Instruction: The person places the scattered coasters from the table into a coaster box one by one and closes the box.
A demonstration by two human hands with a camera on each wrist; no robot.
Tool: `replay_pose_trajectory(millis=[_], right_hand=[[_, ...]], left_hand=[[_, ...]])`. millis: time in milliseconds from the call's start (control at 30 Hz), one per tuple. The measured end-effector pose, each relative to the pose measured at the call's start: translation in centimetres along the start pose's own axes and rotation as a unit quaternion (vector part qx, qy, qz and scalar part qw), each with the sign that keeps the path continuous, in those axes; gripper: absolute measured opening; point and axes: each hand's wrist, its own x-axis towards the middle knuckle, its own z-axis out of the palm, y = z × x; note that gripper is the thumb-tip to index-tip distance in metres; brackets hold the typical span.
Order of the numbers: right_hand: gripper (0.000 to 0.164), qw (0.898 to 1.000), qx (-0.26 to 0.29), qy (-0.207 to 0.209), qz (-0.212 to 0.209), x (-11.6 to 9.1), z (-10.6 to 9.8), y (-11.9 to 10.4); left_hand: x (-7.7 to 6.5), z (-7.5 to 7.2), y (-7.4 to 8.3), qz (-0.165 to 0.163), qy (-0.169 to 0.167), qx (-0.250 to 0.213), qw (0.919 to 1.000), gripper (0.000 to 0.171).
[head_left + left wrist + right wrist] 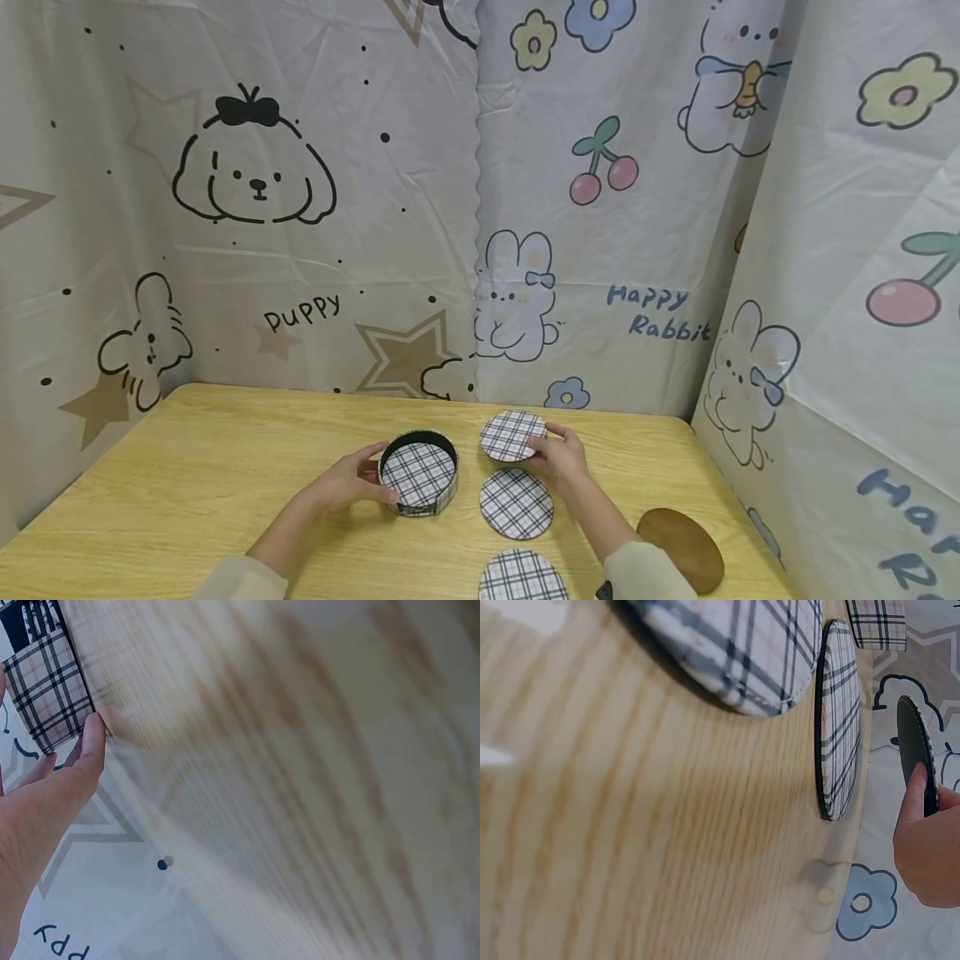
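Note:
My left hand (345,483) grips the side of a round plaid coaster holder (442,502) with a dark inner wall. A plaid coaster (416,473) lies inside it. To the right, my right hand (564,458) pinches another round plaid coaster (508,435) by its edge; the right wrist view shows its dark underside (910,739), raised off the table. Just below it in the head view, a second loose coaster (517,503) lies flat, and a third coaster (522,577) is cut off by the frame's bottom edge. The holder's plaid outer wall (52,694) appears in the left wrist view.
A brown oval object (681,550) sits on the wood-grain table (247,450) by my right forearm. Hanging printed cloth (405,250) surrounds the table at the back and both sides.

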Motion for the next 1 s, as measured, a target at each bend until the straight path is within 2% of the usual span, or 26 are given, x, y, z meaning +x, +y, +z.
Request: replay_pose_trajectory(millis=[200, 333, 433, 600, 800, 1000], right_hand=[[0.06, 0.999, 0.032, -0.027, -0.002, -1.2, 0.0, -0.3], [0.063, 0.998, 0.047, -0.052, -0.01, -0.8, -0.1, 0.1], [0.063, 0.998, 0.04, -0.057, -0.008, -0.8, 0.0, 0.2], [0.06, 0.998, 0.027, -0.055, -0.011, -2.2, 0.6, -0.6], [0.059, 0.997, 0.003, -0.077, -0.021, -3.6, 0.9, -1.0], [0.058, 0.995, 0.004, -0.094, -0.025, -4.2, 1.4, -1.0]], left_hand=[[0.1, 0.0, -0.1, 0.0, 0.0, 0.003, 1.0, 0.099], [0.2, 0.0, -0.1, 0.001, -0.003, 0.002, 1.0, 0.099], [0.2, -0.1, -0.1, 0.002, -0.004, 0.002, 1.0, 0.098], [0.0, -0.1, 0.1, 0.004, -0.01, 0.003, 0.9999, 0.097], [-0.1, -0.1, 0.1, 0.007, -0.015, 0.0, 0.9999, 0.097], [-0.1, 0.0, 0.1, 0.007, -0.014, -0.001, 0.9999, 0.098]])
